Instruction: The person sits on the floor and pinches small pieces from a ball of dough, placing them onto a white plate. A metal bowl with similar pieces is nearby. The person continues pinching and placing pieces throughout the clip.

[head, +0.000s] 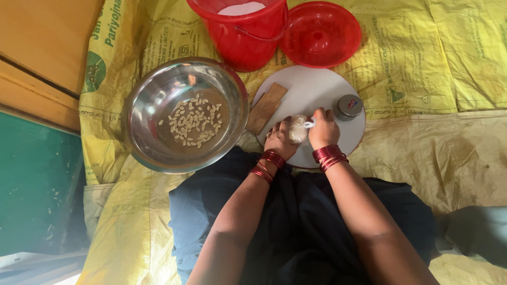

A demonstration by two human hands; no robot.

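Observation:
My left hand (280, 140) and my right hand (323, 129) meet over a round white board (311, 87) and together hold a small pale lump (298, 128), perhaps dough in a clear wrap. The fingers of both hands are closed around it. Red bangles ring both wrists. On the board lie a flat brown rectangular piece (265, 107) at the left and a small round grey tin (348, 106) at the right.
A steel bowl (153, 95) holding several small pale pieces stands to the left. A red bucket (248, 37) with white powder and its red lid (321, 33) sit behind the board. Yellow sacking (422, 68) covers the floor; a wooden edge runs at far left.

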